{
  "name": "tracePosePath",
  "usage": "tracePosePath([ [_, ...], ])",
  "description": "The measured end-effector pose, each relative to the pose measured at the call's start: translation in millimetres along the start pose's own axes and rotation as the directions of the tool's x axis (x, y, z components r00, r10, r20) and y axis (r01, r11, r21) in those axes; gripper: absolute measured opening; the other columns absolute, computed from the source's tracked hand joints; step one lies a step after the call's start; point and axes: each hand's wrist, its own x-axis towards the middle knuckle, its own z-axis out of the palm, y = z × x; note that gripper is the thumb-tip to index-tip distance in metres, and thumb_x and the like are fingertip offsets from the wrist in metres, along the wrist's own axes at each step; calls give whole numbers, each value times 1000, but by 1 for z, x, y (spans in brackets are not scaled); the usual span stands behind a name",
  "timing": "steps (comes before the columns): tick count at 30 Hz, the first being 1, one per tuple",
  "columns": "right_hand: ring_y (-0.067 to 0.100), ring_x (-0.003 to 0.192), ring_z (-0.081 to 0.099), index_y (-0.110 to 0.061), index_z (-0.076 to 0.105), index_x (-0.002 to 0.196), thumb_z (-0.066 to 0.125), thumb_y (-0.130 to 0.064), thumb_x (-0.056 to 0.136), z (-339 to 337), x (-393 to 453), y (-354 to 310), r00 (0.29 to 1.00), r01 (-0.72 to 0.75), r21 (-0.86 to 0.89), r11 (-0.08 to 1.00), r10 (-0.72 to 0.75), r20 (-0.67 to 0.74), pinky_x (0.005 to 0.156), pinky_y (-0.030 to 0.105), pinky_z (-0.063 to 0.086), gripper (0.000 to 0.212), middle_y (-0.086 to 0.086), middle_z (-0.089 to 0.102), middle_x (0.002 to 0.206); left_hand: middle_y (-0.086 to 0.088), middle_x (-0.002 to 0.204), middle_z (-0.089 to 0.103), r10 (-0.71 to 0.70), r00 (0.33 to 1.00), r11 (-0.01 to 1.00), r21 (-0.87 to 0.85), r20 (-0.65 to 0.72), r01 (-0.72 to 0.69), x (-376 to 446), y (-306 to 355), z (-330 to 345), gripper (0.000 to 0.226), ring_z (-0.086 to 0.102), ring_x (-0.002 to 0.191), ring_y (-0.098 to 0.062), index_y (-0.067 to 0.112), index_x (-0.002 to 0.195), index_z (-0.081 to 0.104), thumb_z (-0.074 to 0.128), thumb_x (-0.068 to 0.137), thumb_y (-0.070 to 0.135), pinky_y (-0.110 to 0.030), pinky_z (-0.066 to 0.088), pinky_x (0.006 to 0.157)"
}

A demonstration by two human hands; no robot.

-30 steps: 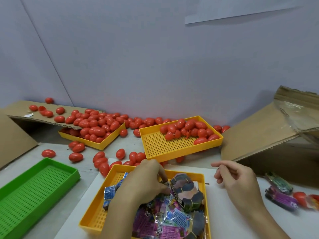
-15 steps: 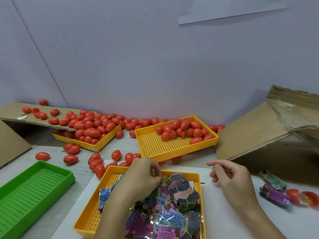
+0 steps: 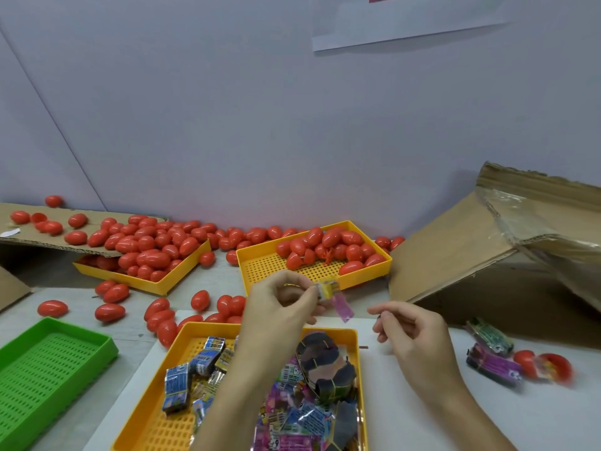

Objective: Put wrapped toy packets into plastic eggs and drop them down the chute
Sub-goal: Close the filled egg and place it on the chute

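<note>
Crinkly foil is making the small packet (image 3: 332,292) look light, soft and slippery, so the left hand (image 3: 280,309) is pinching its folded yellow end above the near yellow tray (image 3: 353,333), while the right hand (image 3: 413,333) is hovering loosely curled and empty beside it

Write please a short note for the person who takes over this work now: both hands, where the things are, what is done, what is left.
Left hand: pinches one wrapped toy packet, lifted above the near yellow tray.
Right hand: holds nothing, fingers loosely curled, close beside the packet.
More packets lie in the near tray; two more lie on the white surface at right, next to an opened red egg.
Closed red eggs fill the far yellow tray, with many loose around it.
The green tray holds nothing.
Done: a packet is picked.
Left: take an egg, put the packet in, close it, drop it down the cardboard chute.
</note>
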Motion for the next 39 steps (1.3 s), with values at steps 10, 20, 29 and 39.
tracePosePath([
  [10, 33, 82, 64, -11, 75, 107, 53, -26, 85, -7, 1, -8, 963, -150, 423, 894, 34, 269, 66, 42, 47, 34, 20, 70, 94, -1, 73, 76, 15, 989, 998, 57, 144, -24, -2, -5, 45, 7, 73, 70, -11, 15, 88, 68, 66, 93, 10, -16, 50, 56],
  [20, 22, 77, 66, -15, 68, 120, 75, -31, 79, -5, 3, -2, 901, -296, 389, 872, 119, 418, 63, 26, 50, 45, 18, 73, 96, 7, 72, 73, 167, 986, 950, 268, 5, -162, -2, -12, 41, 11, 69, 71, -2, 25, 83, 69, 72, 89, 16, -25, 59, 65],
  [29, 22, 71, 67, -13, 67, 117, 78, -16, 75, -5, 4, 0, 925, -246, 332, 911, 118, 362, 64, 24, 53, 44, 19, 73, 85, 3, 61, 66, 181, 974, 963, 225, -136, -148, 3, -9, 8, 18, 54, 50, -5, 22, 75, 65, 67, 89, 11, -19, 42, 46],
  [39, 6, 56, 58, -31, 61, 106, 56, -3, 97, -3, 8, 0, 973, -221, 187, 957, 202, 115, 54, 16, 48, 30, 7, 73, 70, 11, 48, 48, -190, 931, 710, 698, 313, -90, 5, -10, -60, 12, 45, 47, -3, 29, 81, 70, 75, 85, 20, -17, 35, 49],
])
